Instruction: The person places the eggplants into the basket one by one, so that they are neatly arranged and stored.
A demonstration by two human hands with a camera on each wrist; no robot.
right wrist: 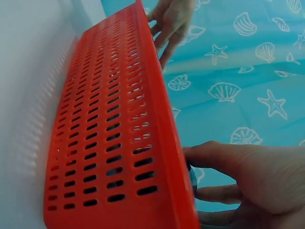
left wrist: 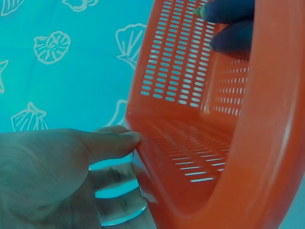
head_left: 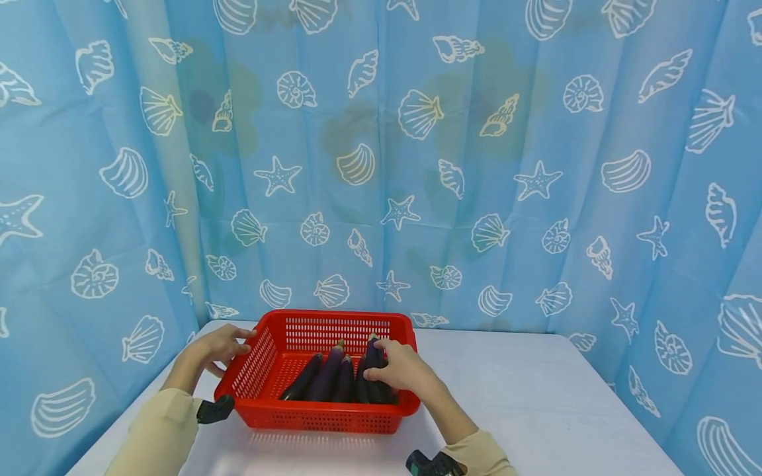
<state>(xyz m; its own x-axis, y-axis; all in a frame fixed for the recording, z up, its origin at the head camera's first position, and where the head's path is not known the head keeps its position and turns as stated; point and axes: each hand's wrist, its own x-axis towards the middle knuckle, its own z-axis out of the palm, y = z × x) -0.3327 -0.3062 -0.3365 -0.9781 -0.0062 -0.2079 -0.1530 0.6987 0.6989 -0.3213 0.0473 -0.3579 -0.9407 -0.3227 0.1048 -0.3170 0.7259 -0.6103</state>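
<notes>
A red plastic basket [head_left: 321,406] with slotted walls holds several dark purple eggplants [head_left: 326,374], lying side by side toward its right half. My left hand [head_left: 221,346] is at the basket's left rim. In the left wrist view its thumb touches the rim's outer edge, and the other fingers, fairly straight, lie along the outside of the wall. Over the right end, my right hand [head_left: 405,367] grips an eggplant [head_left: 373,350] between thumb and fingers. A bit of that dark skin shows between the fingers in the right wrist view; the basket wall hides the rest.
The basket stands on a white-covered table [head_left: 524,396], near its back left. Behind and on both sides hangs a blue curtain [head_left: 381,165] with white shell and starfish prints.
</notes>
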